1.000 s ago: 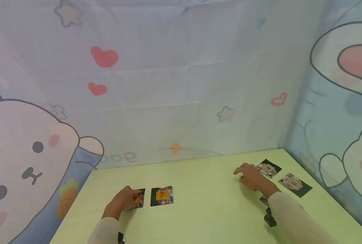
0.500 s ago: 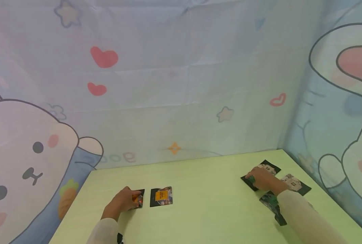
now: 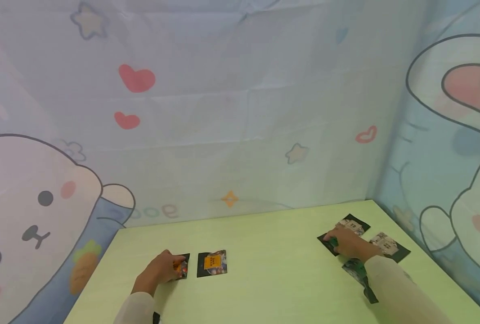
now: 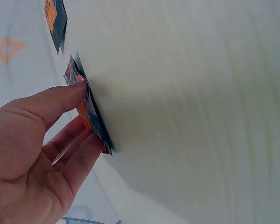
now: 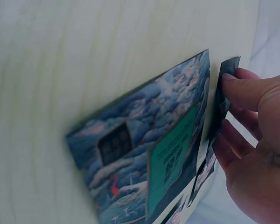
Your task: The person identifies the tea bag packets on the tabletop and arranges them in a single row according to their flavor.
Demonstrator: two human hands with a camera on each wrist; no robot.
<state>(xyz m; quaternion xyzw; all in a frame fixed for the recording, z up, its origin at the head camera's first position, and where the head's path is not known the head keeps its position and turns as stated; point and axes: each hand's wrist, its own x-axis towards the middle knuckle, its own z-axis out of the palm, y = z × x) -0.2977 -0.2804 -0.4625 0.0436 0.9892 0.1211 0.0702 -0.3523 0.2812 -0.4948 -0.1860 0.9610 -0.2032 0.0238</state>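
At the left of the table, my left hand [image 3: 163, 267] holds a small flat square packet [image 4: 90, 111] with an orange label by its edges, thumb on one side and fingers on the other. Beside it lies a matching packet [image 3: 213, 263]. At the right, my right hand [image 3: 348, 243] grips a dark packet [image 5: 218, 109] between thumb and fingertips, low over the table. Close by in the right wrist view lies a packet [image 5: 144, 140] with blue cloud art and a green label; my forearm covers part of it in the head view.
Two packets with pale house pictures, one at the back [image 3: 353, 225] and one further right [image 3: 389, 246], lie past my right hand. The pale green table [image 3: 264, 274] meets a cartoon-print cloth wall [image 3: 240, 112] at its back and right.
My right hand has moved right and down, and a dark packet now shows under its fingers. More of the green-labelled packet shows by my forearm. The left hand has stayed on its packet.
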